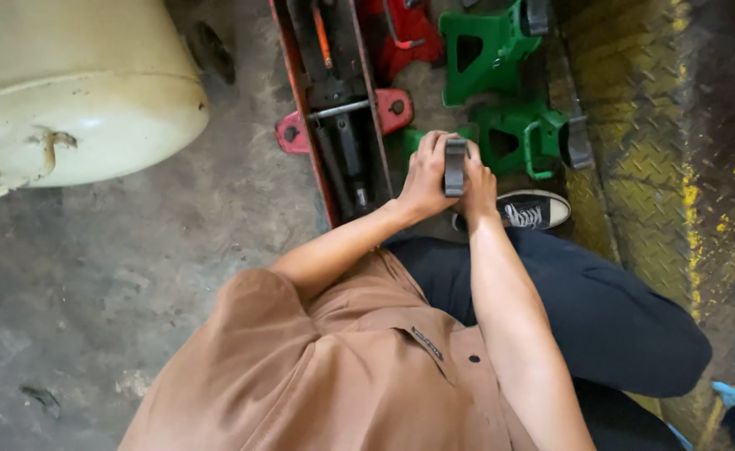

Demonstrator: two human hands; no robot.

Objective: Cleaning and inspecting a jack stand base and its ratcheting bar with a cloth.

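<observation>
Both my hands grip the dark saddle top (455,165) of a green jack stand (415,140) standing on the floor in front of me. My left hand (424,175) wraps it from the left side, my right hand (479,185) from the right. The stand's body is mostly hidden beneath my hands. Two more green jack stands (528,136) (486,46) sit just behind it, each with a dark saddle. My black-and-white sneaker (530,210) rests right below my right hand.
A red floor jack (342,117) with dark inner parts lies to the left of the stands. A red stand (405,38) is at the top. A cream tank (75,92) lies at the upper left. A yellow checker-plate ramp (643,167) runs along the right.
</observation>
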